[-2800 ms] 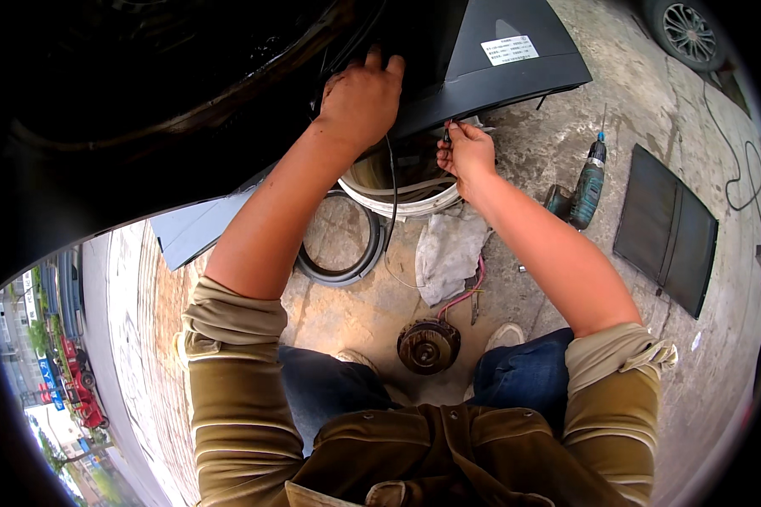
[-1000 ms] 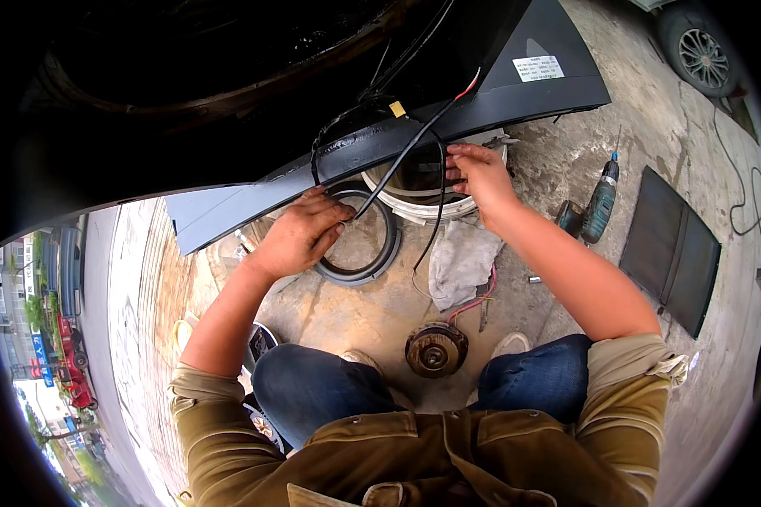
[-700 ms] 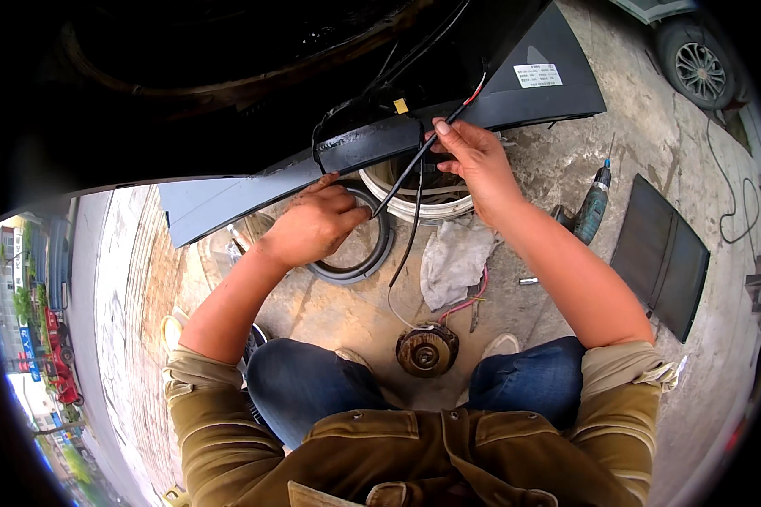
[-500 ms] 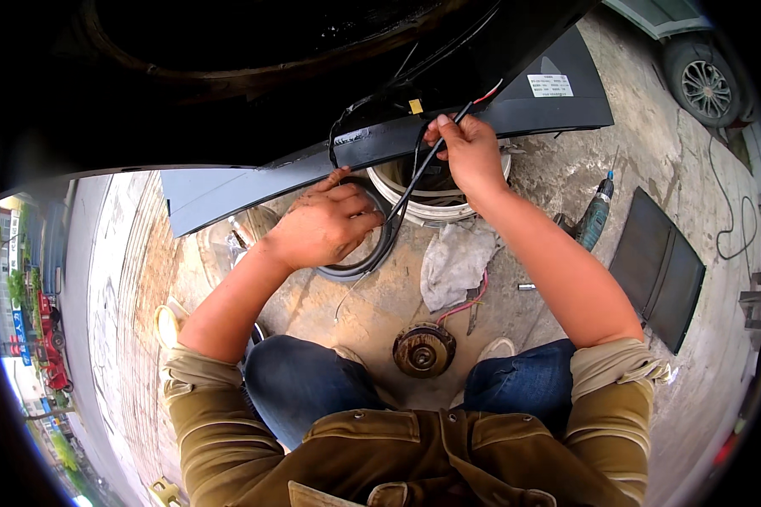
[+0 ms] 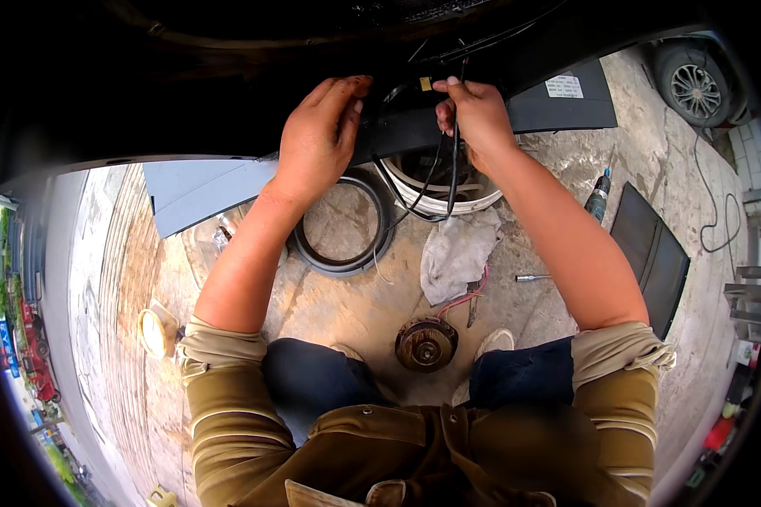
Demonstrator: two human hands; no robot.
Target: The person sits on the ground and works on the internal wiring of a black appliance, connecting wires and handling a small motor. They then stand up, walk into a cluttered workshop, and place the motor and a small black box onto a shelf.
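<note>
My right hand (image 5: 482, 122) grips a black cable (image 5: 455, 177) between thumb and fingers, just below the dark panel overhead. The cable hangs from it in a loop, and its upper end points up toward the panel. My left hand (image 5: 325, 131) is raised against the dark panel (image 5: 228, 101), fingers stretched upward and thumb apart, with no object visible in it. Between the hands a small yellow tag (image 5: 425, 84) shows beside a black wire on the panel. Under the cable stands a white bucket (image 5: 482, 201), partly covered by the panel's lower edge.
A black ring (image 5: 347, 269) lies left of the bucket, near a grey rag (image 5: 457, 258). A round rusty metal part (image 5: 426, 344) sits between my feet. Rightward are a cordless drill (image 5: 598, 196), a dark flat panel (image 5: 651, 253) and a car wheel (image 5: 698, 89).
Both hands have moved up toward the dark panel. My left hand has left the area of the cable and ring and straightened its fingers; the right has carried the cable up.
</note>
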